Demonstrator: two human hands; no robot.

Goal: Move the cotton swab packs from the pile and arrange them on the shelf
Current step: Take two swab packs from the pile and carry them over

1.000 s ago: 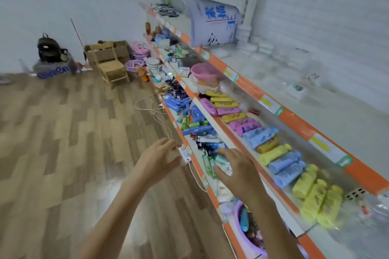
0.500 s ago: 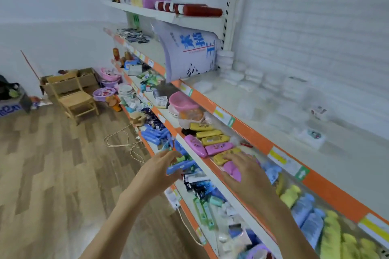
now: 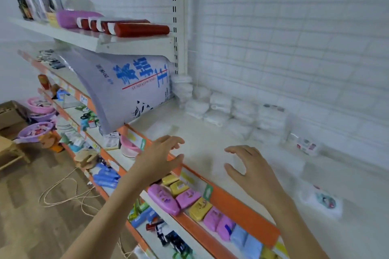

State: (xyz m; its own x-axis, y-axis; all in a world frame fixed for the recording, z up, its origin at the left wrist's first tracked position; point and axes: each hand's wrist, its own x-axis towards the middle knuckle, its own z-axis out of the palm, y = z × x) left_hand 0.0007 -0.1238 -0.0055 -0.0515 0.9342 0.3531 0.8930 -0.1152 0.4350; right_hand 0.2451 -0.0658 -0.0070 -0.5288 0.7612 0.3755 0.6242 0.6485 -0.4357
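Step in hand: a reach toward the white shelf (image 3: 210, 139) is judged to be under way, with no cotton swab pack yet taken up.
Left hand: the left hand (image 3: 160, 153) is held over the shelf's orange front edge (image 3: 242, 200), fingers spread and lightly bent; nothing is held.
Right hand: the right hand (image 3: 250, 166) is held above the shelf surface, thumb and fingers parted in an open curve; nothing is gripped. Whether the fingertips touch the shelf cannot be told.
Arranged packs: white cotton swab packs (image 3: 221, 107) are seen stacked in rows against the back wall, beside the large grey printed bag (image 3: 126, 88).
Loose packs: a blurred pale pack (image 3: 162, 129) is seen lying flat ahead of the left hand, another pack with a printed label (image 3: 322, 201) lies to the right of the right hand, and a small labelled pack (image 3: 306, 145) lies near the row's right end. No clear heap is made out; the blur hides much.
Lower shelf: pink and yellow soap packs (image 3: 183, 197) are laid out in a line below the orange edge.
Upper shelf: red tubes (image 3: 139, 28) are laid side by side.
Next move: a loose pack would need to be pinched by its edges, lifted clear and set flush against the stacked rows, square to the wall.
Care needed: the soft wrapped packs are judged likely to slide or topple the stack if pushed hard.
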